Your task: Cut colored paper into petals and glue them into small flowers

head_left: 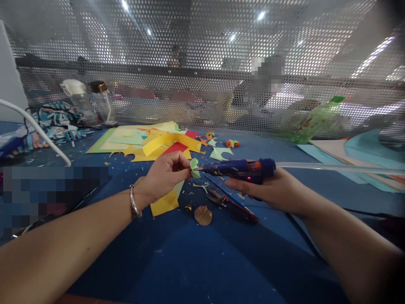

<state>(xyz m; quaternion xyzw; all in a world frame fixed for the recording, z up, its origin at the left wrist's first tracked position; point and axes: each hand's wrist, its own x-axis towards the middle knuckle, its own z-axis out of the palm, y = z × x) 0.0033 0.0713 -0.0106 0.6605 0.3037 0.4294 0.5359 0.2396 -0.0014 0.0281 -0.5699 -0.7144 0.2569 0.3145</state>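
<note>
Between the thumb and fingers of my left hand (167, 175) is pinched a small light green paper piece (195, 168), folded or curled. My right hand (272, 188) is wrapped round the handle of a blue hot glue gun (234, 167), with a clear glue stick (316, 166) sticking out of its back end. The gun's metal tip meets the green paper or sits right at it; I cannot tell which. Below the gun, scissors (234, 207) and a thin blue stick (221, 188) lie on the blue table (177, 257). A round brown piece (203, 215) lies nearby.
Coloured paper sheets and scraps (133, 141) spread behind my left hand, beside a small orange paper roll (232, 144). Two bottles (103, 103) stand back left, a green bottle (321, 120) leans back right near more paper (363, 147). A perforated metal screen (196, 67) closes the far side.
</note>
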